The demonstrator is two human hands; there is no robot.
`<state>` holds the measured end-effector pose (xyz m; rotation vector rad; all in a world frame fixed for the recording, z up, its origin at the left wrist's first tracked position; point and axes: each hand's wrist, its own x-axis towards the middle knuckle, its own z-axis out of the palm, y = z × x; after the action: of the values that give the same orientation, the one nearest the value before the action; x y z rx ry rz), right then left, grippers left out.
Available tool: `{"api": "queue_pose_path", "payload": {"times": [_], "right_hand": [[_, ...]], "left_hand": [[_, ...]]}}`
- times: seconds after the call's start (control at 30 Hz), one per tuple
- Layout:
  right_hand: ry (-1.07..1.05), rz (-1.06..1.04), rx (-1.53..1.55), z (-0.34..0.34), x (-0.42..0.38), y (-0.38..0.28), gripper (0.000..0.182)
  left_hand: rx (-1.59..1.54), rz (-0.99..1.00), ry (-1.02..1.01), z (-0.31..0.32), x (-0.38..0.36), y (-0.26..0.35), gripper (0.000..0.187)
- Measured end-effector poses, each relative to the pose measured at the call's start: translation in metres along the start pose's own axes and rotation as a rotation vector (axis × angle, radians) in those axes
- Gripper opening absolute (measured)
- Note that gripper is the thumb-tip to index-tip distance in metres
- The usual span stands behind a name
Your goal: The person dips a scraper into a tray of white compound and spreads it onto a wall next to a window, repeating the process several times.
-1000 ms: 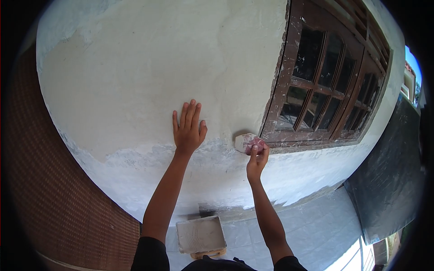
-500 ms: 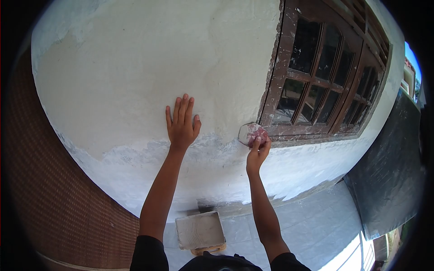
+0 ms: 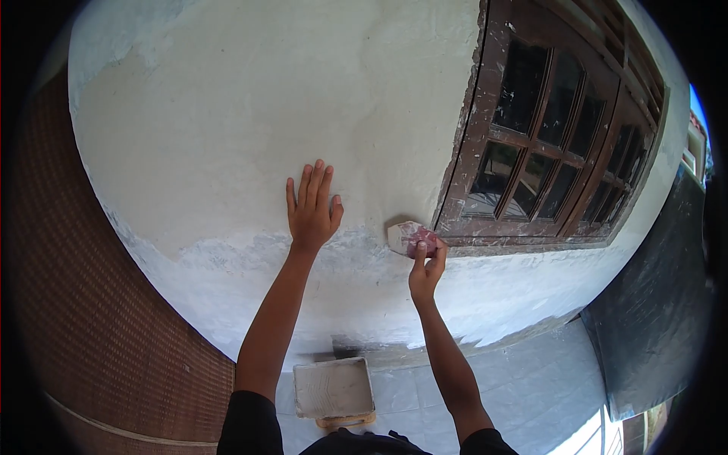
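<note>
My left hand [image 3: 312, 216] lies flat on the pale wall [image 3: 220, 136], fingers spread and pointing up, holding nothing. To its right, my right hand [image 3: 426, 277] pinches a flat, many-sided piece [image 3: 406, 236], dark red with off-white smears, between thumb and fingers. The piece is against the wall or very close to it, just left of the window frame's lower corner. Its exact kind I cannot make out. Rough bluish-white patches [image 3: 220, 258] run across the wall below and beside my hands.
A brown wooden window [image 3: 531, 144] with paint-spotted panes is on the right. Below stands a whitish paint tray [image 3: 334, 388] on a grey-blue ground sheet [image 3: 500, 371]. A woven brown panel [image 3: 129, 303] borders the left; a dark sheet [image 3: 652, 303] hangs at the right.
My right hand has moved the flat piece slightly left, away from the window frame, and the piece has tilted. My left hand stays flat on the wall. The view has shifted slightly.
</note>
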<state>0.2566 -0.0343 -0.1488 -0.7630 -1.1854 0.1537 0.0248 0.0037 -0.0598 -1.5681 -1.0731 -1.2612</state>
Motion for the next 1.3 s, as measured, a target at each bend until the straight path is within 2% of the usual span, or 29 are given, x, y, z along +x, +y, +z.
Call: {"api": "queue_pose_path", "payload": {"times": [0.07, 0.13, 0.2, 0.27, 0.33, 0.37, 0.4, 0.47, 0.5, 0.57, 0.6, 0.7, 0.77, 0.9, 1.07, 1.3], "right_hand": [[-0.251, -0.291, -0.227, 0.003, -0.007, 0.001, 0.025], [-0.096, -0.112, -0.194, 0.005, 0.003, 0.003, 0.023], [0.27, 0.205, 0.269, 0.003, 0.024, 0.002, 0.023], [0.339, 0.24, 0.331, -0.004, 0.03, -0.008, 0.026], [0.171, 0.102, 0.26, -0.004, 0.026, -0.01, 0.024], [-0.003, -0.012, 0.096, -0.002, 0.019, -0.01, 0.021], [-0.145, -0.259, -0.159, 0.0, 0.017, -0.007, 0.02], [-0.247, -0.354, -0.382, -0.004, 0.018, -0.001, 0.021], [-0.247, -0.348, -0.374, -0.005, 0.023, 0.003, 0.021], [0.237, 0.179, 0.203, -0.009, 0.034, 0.011, 0.025], [0.335, 0.244, 0.397, -0.013, 0.035, -0.001, 0.03], [0.299, 0.267, 0.381, -0.026, 0.016, 0.01, 0.032], [0.158, 0.307, 0.358, -0.031, -0.003, 0.017, 0.03], [0.077, 0.375, 0.377, -0.031, -0.042, 0.007, 0.022], [-0.047, 0.464, 0.366, -0.026, -0.092, 0.009, 0.025], [-0.167, 0.744, 0.256, -0.007, -0.18, 0.008, 0.023]], "left_hand": [[-0.001, -0.005, -0.006, 0.0, -0.001, 0.001, 0.054], [-0.027, -0.015, -0.022, -0.001, -0.002, 0.001, 0.053], [-0.019, -0.022, -0.041, -0.003, -0.004, 0.002, 0.053], [-0.007, -0.028, -0.059, -0.004, -0.006, 0.003, 0.053], [-0.053, -0.067, -0.108, -0.009, -0.005, 0.008, 0.052], [-0.048, -0.064, -0.114, -0.011, -0.005, 0.01, 0.052], [-0.062, -0.086, -0.138, -0.014, -0.005, 0.013, 0.051], [-0.069, -0.103, -0.169, -0.021, -0.007, 0.018, 0.05], [-0.074, -0.122, -0.207, -0.025, -0.01, 0.019, 0.051], [-0.064, -0.143, -0.244, -0.034, -0.016, 0.019, 0.053], [-0.041, -0.137, -0.292, -0.04, -0.019, 0.02, 0.053], [-0.016, -0.151, -0.376, -0.058, -0.034, 0.024, 0.053], [-0.025, -0.173, -0.419, -0.066, -0.043, 0.026, 0.053], [-0.063, -0.201, -0.425, -0.074, -0.077, 0.025, 0.053], [-0.185, -0.309, -0.476, -0.091, -0.124, 0.013, 0.055], [-0.279, -0.438, -0.595, -0.123, -0.22, -0.026, 0.055]]}}
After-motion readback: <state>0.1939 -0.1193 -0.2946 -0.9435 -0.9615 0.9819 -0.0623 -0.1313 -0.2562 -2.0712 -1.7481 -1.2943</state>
